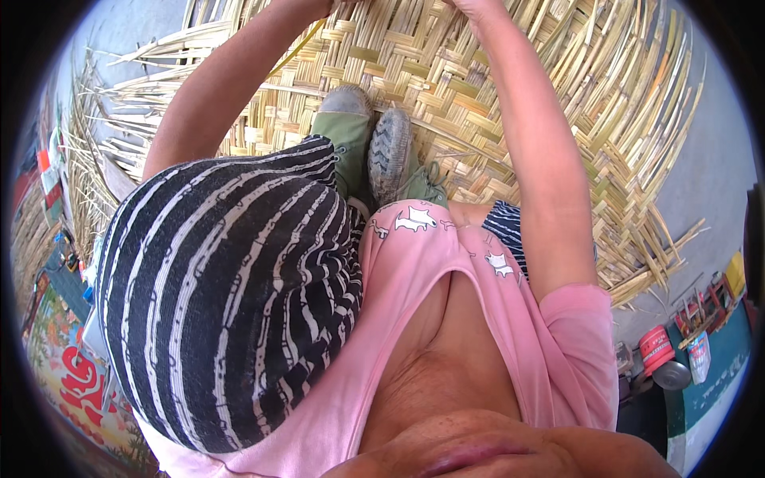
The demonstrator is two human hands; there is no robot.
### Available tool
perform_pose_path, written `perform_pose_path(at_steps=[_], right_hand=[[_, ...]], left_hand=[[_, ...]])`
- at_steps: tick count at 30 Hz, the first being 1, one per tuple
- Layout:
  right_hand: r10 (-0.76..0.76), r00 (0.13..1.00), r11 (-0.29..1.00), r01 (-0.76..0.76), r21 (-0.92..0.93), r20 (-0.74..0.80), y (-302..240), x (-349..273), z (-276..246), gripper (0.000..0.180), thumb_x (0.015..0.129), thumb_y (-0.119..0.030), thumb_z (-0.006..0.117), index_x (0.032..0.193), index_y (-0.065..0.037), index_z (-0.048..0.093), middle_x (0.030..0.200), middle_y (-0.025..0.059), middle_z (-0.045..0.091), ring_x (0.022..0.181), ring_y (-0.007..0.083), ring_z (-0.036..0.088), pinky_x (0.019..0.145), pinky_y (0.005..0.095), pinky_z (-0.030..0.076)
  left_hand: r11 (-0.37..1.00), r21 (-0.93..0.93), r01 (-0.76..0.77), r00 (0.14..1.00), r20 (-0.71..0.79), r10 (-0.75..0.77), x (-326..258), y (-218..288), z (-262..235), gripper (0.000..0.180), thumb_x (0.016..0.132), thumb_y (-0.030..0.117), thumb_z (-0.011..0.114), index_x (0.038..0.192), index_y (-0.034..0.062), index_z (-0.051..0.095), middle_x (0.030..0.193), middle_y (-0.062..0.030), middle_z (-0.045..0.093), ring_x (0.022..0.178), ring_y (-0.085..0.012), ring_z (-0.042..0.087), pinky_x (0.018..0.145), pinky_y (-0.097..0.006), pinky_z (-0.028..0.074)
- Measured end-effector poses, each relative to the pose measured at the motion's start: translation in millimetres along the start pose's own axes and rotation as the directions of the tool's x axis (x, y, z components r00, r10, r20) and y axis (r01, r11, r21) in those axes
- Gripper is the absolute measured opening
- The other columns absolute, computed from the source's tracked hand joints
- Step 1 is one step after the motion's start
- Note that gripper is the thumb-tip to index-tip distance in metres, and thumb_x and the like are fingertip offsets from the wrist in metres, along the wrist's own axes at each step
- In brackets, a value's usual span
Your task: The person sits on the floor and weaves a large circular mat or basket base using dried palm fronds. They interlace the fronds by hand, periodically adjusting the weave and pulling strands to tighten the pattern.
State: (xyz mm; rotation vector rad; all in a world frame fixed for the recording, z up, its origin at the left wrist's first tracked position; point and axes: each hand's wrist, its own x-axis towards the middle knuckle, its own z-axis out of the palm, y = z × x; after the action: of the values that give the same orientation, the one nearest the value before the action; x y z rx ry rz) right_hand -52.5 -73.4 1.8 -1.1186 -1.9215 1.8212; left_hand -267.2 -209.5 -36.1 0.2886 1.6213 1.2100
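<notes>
Woven mat (pixel 446 95) of pale split strips, spread over the grey floor (pixel 708 155), running from the upper edge of the view down to both sides of the body. Closely interlaced across the middle, in tight over-and-under blocks; by that measure, well along there. Seemingly unfinished at the borders: fringed to left and right with long loose ends, neither woven in nor trimmed. Impossible to judge the amount remaining beyond the upper edge. Placed ahead of the body and below the outstretched arms. Of the left hand (pixel 346 2), only a sliver in sight, over the far visible part of the weave; of the right hand (pixel 474 6), little more, likewise cropped and set apart from the left. Cannot tell from so little whether grasping strips, clenched or released. Near the left hand, a yellow-green strip (pixel 296 48), slanting across the weave, perhaps gripped, perhaps not. Closer to the body, green shoes (pixel 343 131) on the weave, one with patterned sole showing. Farther out, at left, loose dry stalks (pixel 80 171); at right, well apart, a red container (pixel 656 350).
</notes>
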Motion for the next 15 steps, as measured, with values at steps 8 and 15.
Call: perform_pose_path(at_steps=[8, 15], right_hand=[[0.253, 0.966, 0.963, -0.246, -0.109, 0.052, -17.3, 16.3, 7.8, 0.026, 0.093, -0.018, 0.066, 0.104, 0.004, 0.069, 0.081, 0.0148, 0.071, 0.056, 0.0226, 0.064, 0.046, 0.0375, 0.051], [0.348, 0.925, 0.927, -0.364, 0.093, 0.153, -8.8, 20.5, 8.5, 0.016, 0.094, -0.021, 0.07, 0.094, -0.005, 0.068, 0.079, 0.01, 0.07, 0.055, 0.0183, 0.058, 0.045, 0.0369, 0.046]], left_hand=[[0.996, -0.081, 0.045, 0.997, -0.052, -0.049, -2.4, 7.7, 3.3, 0.033, 0.098, 0.002, 0.053, 0.131, -0.001, 0.055, 0.112, -0.026, 0.069, 0.094, -0.0424, 0.072, 0.064, -0.047, 0.059], [0.997, 0.009, 0.075, 0.996, -0.048, -0.074, 4.4, 1.8, 3.7, 0.027, 0.097, 0.005, 0.05, 0.122, 0.0021, 0.06, 0.101, -0.0188, 0.072, 0.08, -0.0355, 0.074, 0.06, -0.045, 0.058]])
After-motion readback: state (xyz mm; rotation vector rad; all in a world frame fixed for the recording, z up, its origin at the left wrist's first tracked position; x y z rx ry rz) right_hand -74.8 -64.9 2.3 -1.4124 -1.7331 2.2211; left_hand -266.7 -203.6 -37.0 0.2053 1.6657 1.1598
